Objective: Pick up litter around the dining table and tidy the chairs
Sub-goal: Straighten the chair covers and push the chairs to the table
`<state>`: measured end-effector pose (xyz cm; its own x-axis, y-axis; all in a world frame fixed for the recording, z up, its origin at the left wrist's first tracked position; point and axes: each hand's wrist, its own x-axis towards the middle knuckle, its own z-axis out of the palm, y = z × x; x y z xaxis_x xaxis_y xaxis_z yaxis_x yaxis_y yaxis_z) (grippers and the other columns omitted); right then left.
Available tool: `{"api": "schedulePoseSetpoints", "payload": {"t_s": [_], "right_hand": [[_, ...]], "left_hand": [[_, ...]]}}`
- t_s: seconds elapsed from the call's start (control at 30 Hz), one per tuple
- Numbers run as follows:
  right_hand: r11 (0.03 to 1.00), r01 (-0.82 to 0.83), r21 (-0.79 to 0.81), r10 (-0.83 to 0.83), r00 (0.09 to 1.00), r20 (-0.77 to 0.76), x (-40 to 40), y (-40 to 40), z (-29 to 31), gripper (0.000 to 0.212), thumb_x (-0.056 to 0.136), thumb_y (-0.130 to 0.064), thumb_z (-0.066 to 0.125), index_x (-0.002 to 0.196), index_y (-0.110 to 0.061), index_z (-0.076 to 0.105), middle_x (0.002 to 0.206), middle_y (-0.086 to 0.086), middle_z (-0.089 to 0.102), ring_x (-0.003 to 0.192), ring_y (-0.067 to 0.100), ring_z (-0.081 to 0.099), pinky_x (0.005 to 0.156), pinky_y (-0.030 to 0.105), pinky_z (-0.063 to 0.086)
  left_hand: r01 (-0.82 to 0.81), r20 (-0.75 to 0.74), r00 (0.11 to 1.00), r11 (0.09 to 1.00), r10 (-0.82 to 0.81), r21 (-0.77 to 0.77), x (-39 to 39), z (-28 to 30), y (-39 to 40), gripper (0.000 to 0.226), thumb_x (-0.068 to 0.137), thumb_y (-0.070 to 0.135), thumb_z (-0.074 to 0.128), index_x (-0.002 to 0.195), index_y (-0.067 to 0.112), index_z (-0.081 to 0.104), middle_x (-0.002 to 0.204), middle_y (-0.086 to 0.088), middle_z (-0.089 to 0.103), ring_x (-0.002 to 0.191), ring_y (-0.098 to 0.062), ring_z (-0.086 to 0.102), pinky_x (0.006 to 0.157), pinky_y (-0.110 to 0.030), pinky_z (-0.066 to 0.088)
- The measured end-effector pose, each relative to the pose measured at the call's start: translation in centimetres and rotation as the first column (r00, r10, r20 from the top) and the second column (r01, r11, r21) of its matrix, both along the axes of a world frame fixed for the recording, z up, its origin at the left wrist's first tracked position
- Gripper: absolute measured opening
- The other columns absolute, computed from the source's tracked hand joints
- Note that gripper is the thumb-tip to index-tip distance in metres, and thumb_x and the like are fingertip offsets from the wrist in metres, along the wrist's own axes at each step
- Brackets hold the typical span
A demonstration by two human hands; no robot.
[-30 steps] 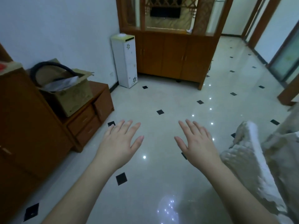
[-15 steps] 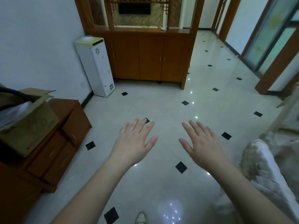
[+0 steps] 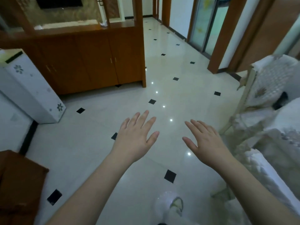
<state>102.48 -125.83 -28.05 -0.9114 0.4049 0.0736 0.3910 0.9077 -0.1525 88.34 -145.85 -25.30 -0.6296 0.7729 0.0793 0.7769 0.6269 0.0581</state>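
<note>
My left hand (image 3: 135,136) and my right hand (image 3: 205,140) are stretched out in front of me over the glossy tiled floor (image 3: 162,98), palms down, fingers spread, holding nothing. Two chairs with white lace covers stand at the right: one further off (image 3: 269,80), and a nearer one (image 3: 279,153) just right of my right forearm. No dining table and no litter on the floor shows in this view. A small crumpled white thing (image 3: 103,23) lies on the wooden divider's ledge.
A wooden cabinet divider (image 3: 90,59) stands ahead on the left, a white floral-print unit (image 3: 27,91) against the left wall, and a low wooden cabinet (image 3: 17,184) at bottom left. A hallway with doors runs ahead right. My foot (image 3: 177,207) shows at the bottom.
My view has swung right and moved forward: the cardboard box and drawers have left the frame, the divider is closer, and a second covered chair has appeared. Both hands stay open.
</note>
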Motion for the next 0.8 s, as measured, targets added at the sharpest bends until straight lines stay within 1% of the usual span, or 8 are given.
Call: {"api": "schedulePoseSetpoints", "payload": {"t_s": [0.17,0.23,0.33,0.47,0.6,0.67,0.73,0.8], "right_hand": [[0.994,0.112,0.0,-0.112,0.994,-0.006,-5.1,8.1,-1.0,0.077,0.085,-0.066,0.008,0.148,-0.028,0.027,0.153,-0.001,0.033,0.141,0.022,0.027,0.115,0.039,0.018],[0.99,0.139,-0.003,-0.139,0.99,-0.005,-7.4,11.8,-1.5,0.078,0.084,-0.066,0.008,0.149,-0.027,0.027,0.153,0.0,0.032,0.141,0.024,0.026,0.115,0.038,0.017],[0.986,0.163,-0.03,-0.162,0.986,0.038,-10.7,17.3,-1.8,0.08,0.082,-0.067,0.005,0.149,-0.027,0.024,0.155,0.0,0.028,0.142,0.024,0.023,0.115,0.038,0.014],[0.978,0.209,-0.011,-0.209,0.978,0.028,-15.1,24.2,-1.3,0.075,0.087,-0.064,0.012,0.147,-0.025,0.031,0.151,0.002,0.036,0.139,0.027,0.03,0.112,0.041,0.022],[0.971,0.237,-0.034,-0.237,0.972,0.006,-19.4,29.4,-1.1,0.076,0.086,-0.064,0.009,0.149,-0.026,0.027,0.153,0.001,0.032,0.142,0.024,0.025,0.114,0.038,0.017],[0.969,0.243,-0.053,-0.244,0.97,-0.012,-21.9,31.9,-1.3,0.074,0.088,-0.064,0.011,0.148,-0.026,0.029,0.152,0.001,0.034,0.141,0.024,0.027,0.114,0.038,0.018],[0.966,0.25,-0.063,-0.251,0.968,-0.013,-24.5,34.5,-1.8,0.071,0.089,-0.061,0.012,0.148,-0.025,0.029,0.152,0.001,0.035,0.141,0.023,0.027,0.115,0.039,0.019],[0.962,0.268,-0.056,-0.269,0.963,-0.005,-27.4,37.3,-2.3,0.07,0.089,-0.059,0.009,0.149,-0.027,0.024,0.155,-0.001,0.029,0.143,0.021,0.022,0.116,0.038,0.015]], "left_hand": [[0.077,0.003,0.997,0.996,-0.077,-0.035,-7.2,-1.3,9.7,0.075,0.083,0.064,-0.009,0.151,0.037,0.01,0.162,0.007,0.005,0.148,-0.017,0.003,0.118,-0.039,0.006],[0.1,-0.004,0.995,0.994,-0.101,-0.049,-10.1,-1.7,14.1,0.077,0.082,0.063,-0.009,0.151,0.037,0.011,0.161,0.008,0.008,0.148,-0.016,0.005,0.117,-0.039,0.007],[0.125,0.016,0.992,0.99,-0.124,-0.065,-14.3,-1.6,20.6,0.076,0.083,0.062,-0.008,0.151,0.036,0.012,0.161,0.008,0.012,0.147,-0.015,0.007,0.117,-0.038,0.008],[0.164,0.004,0.986,0.984,-0.164,-0.064,-19.1,-1.6,28.3,0.075,0.084,0.062,-0.006,0.151,0.036,0.014,0.16,0.008,0.016,0.147,-0.015,0.009,0.116,-0.037,0.009],[0.194,0.026,0.981,0.977,-0.192,-0.084,-23.3,-2.3,34.6,0.074,0.085,0.063,-0.005,0.151,0.036,0.013,0.16,0.009,0.016,0.147,-0.015,0.009,0.117,-0.039,0.009],[0.205,0.034,0.979,0.976,-0.203,-0.076,-25.8,-2.6,38.0,0.07,0.088,0.062,-0.001,0.151,0.036,0.015,0.159,0.008,0.018,0.147,-0.015,0.01,0.117,-0.039,0.01],[0.22,0.055,0.975,0.973,-0.217,-0.064,-28.4,-2.9,41.5,0.062,0.095,0.06,0.009,0.151,0.035,0.015,0.159,0.008,0.018,0.147,-0.016,0.01,0.118,-0.04,0.009],[0.239,0.061,0.97,0.97,-0.236,-0.045,-31.2,-3.1,44.9,0.059,0.097,0.058,0.012,0.152,0.035,0.014,0.16,0.008,0.017,0.147,-0.016,0.009,0.118,-0.04,0.008]]}}
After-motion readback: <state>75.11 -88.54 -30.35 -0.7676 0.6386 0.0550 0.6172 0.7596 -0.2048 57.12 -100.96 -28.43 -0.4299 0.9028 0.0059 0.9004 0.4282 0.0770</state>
